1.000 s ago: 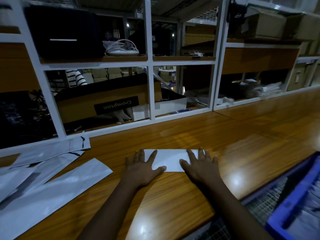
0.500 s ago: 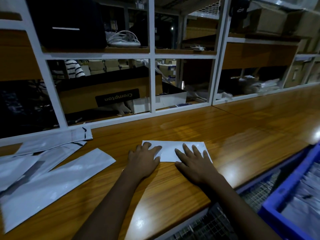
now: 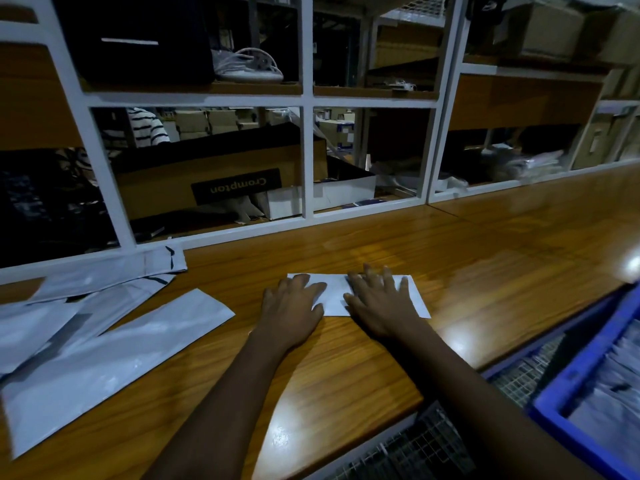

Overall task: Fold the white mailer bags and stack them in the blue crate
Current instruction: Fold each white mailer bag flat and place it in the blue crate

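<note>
Head view: both hands lie palm down on the folded white mailer bag (image 3: 417, 301), which sits flat on the wooden table (image 3: 502, 271) at the centre of the frame, well apart from the blue crate (image 3: 557, 419) at the lower right. The left hand (image 3: 291, 308) covers the bag's left end with its fingers loosely bent over it. The right hand (image 3: 379, 303) presses on the middle with straight, slightly spread fingers that reach the far edge. The two hands are close together but not touching, with a strip of white showing between them.

A second ago the fingers of both hands were splayed wide and the right hand hid the bag's right end. Half a second ago the left fingers had curled in at the left edge and the right hand sat lower, its fingertips only partway across. Now the right hand has slid further onto the bag, and the right end lies bare beyond it. The bag itself has stayed in about the same spot on the table.

Unfolded mailer bags (image 3: 104, 351) remain spread over the left of the frame, unchanged. More of the crate shows than before, with folded white bags (image 3: 616, 393) inside it, and wire mesh (image 3: 415, 452) below the table edge. Behind, at the top of the frame, stands the white shelf frame (image 3: 306, 150) with a brown Crompton box (image 3: 235, 188).
</note>
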Demonstrator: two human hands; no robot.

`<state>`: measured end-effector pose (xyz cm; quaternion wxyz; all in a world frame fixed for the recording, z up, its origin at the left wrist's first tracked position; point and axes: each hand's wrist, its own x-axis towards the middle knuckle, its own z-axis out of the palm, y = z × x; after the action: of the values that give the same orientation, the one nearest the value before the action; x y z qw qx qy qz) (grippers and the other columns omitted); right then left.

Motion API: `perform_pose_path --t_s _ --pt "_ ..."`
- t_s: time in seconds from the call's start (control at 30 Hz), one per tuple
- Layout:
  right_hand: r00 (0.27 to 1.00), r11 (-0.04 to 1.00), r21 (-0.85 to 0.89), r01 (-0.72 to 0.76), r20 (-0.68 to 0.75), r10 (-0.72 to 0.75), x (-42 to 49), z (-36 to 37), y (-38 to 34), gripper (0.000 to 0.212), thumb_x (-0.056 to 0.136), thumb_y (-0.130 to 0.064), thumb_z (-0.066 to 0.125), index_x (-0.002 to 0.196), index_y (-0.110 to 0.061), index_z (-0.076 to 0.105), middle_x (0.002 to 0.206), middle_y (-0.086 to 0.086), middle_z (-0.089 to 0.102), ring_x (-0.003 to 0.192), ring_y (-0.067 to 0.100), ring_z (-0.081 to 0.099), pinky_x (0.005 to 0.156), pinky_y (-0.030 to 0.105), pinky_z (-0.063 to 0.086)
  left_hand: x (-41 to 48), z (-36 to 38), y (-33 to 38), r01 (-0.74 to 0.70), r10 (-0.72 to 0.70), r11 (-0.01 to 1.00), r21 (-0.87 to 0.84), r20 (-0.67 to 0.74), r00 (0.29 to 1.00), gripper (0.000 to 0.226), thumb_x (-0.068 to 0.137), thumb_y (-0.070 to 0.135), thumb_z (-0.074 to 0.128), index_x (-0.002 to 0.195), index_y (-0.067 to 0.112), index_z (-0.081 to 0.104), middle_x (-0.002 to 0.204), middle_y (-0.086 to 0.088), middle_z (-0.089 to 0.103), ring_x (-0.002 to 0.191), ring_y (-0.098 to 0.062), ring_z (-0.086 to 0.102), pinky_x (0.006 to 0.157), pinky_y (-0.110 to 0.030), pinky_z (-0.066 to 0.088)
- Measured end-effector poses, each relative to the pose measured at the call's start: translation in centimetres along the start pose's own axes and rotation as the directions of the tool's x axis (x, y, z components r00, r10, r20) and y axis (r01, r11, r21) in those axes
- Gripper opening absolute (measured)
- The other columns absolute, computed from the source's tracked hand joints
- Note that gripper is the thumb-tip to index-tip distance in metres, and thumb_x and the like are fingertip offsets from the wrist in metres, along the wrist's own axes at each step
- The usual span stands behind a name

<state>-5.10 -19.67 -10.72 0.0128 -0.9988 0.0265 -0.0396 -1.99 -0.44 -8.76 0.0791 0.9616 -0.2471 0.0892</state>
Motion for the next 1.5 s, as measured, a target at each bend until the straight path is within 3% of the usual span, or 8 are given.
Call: perform_pose_path --t_s 0.17,0.3,0.43,0.77,0.87,1.07,1.3,1.5 --pt "0.995 0.998 0.061 -0.013 0.095 0.007 1.0 -0.1 -0.5 0.064 0.102 -0.061 0.016 0.158 -0.039 -0.006 0.168 0.003 -0.012 0.152 0.038 -0.013 0.115 0.065 -0.007 0.4 1.0 0.0 -0.033 0.019 0.994 0.109 0.122 0.992 0.054 0.106 0.043 0.023 0.157 0.034 0.009 0.166 -0.005 0.007 0.15 -0.031 0.011 0.117 -0.056 0.018" --pt "0.994 0.994 0.028 -0.105 -0.003 0.105 0.5 0.6 0.3 0.08 0.087 -0.065 -0.008 0.158 -0.035 0.012 0.168 0.008 0.001 0.15 0.046 -0.003 0.117 0.067 0.002 0.4 0.8 -0.2 -0.041 0.015 0.993 0.11 0.226 0.974 0.056 0.106 0.046 0.016 0.156 0.037 -0.007 0.166 -0.005 -0.009 0.152 -0.032 -0.003 0.117 -0.063 0.007" --pt "0.978 0.973 0.102 -0.207 0.0 0.208 0.3 0.4 0.3 0.065 0.1 -0.06 0.019 0.159 -0.034 0.008 0.168 0.008 0.003 0.15 0.047 -0.003 0.117 0.064 0.002 0.6 1.0 -0.4 -0.003 -0.026 0.995 0.1 0.283 0.959 0.056 0.104 0.052 0.013 0.153 0.043 -0.015 0.163 -0.009 -0.019 0.151 -0.032 -0.013 0.116 -0.064 -0.002" --pt "0.999 0.988 0.153 -0.035 -0.011 0.037 -2.4 -1.2 0.5 0.089 0.079 -0.075 0.021 0.158 -0.036 0.014 0.168 0.003 0.005 0.154 0.033 -0.003 0.118 0.061 -0.005 0.6 0.5 -0.3 0.099 -0.116 0.984 0.149 0.11 0.987 0.06 0.102 0.053 0.025 0.157 0.034 0.01 0.163 -0.012 0.017 0.145 -0.035 0.024 0.114 -0.059 0.019" --pt "0.998 0.986 0.157 0.055 0.032 -0.061 -1.0 -2.3 0.3 0.089 0.084 -0.078 0.038 0.158 -0.035 0.015 0.168 0.004 0.006 0.154 0.033 -0.002 0.119 0.061 -0.004 0.6 0.6 -0.1 0.082 -0.095 0.987 0.137 0.091 0.991 0.059 0.101 0.052 0.029 0.156 0.034 0.016 0.162 -0.008 0.021 0.143 -0.033 0.028 0.114 -0.059 0.02" --pt "0.986 0.994 0.07 0.084 0.142 -0.093 0.9 -3.7 0.6 0.084 0.087 -0.073 0.053 0.156 -0.041 0.019 0.164 0.004 0.025 0.146 0.037 0.024 0.116 0.055 0.023 0.5 0.6 -0.6 0.099 -0.105 0.99 0.099 0.061 0.993 0.057 0.101 0.051 0.031 0.155 0.035 0.02 0.161 -0.005 0.025 0.141 -0.033 0.032 0.112 -0.058 0.024" --pt "0.996 0.994 0.096 0.053 -0.073 -0.047 -0.1 -3.7 0.1 0.082 0.082 -0.069 0.064 0.151 -0.037 0.034 0.139 0.009 0.045 0.128 0.032 0.043 0.101 0.042 0.042 0.4 0.8 -0.1 0.102 -0.102 0.995 0.014 -0.04 0.994 0.055 0.101 0.051 0.029 0.153 0.037 0.022 0.159 -0.003 0.029 0.137 -0.03 0.035 0.11 -0.054 0.028" --pt "0.957 0.997 -0.068 0.042 -0.284 -0.06 -1.5 -4.3 0.1 0.075 0.085 -0.065 0.061 0.147 -0.03 0.038 0.133 0.008 0.051 0.116 0.031 0.047 0.09 0.04 0.039 0.6 0.5 1.2 0.073 -0.08 0.996 -0.059 -0.13 0.988 0.054 0.102 0.05 0.03 0.153 0.035 0.021 0.157 -0.002 0.029 0.138 -0.026 0.032 0.108 -0.05 0.028"
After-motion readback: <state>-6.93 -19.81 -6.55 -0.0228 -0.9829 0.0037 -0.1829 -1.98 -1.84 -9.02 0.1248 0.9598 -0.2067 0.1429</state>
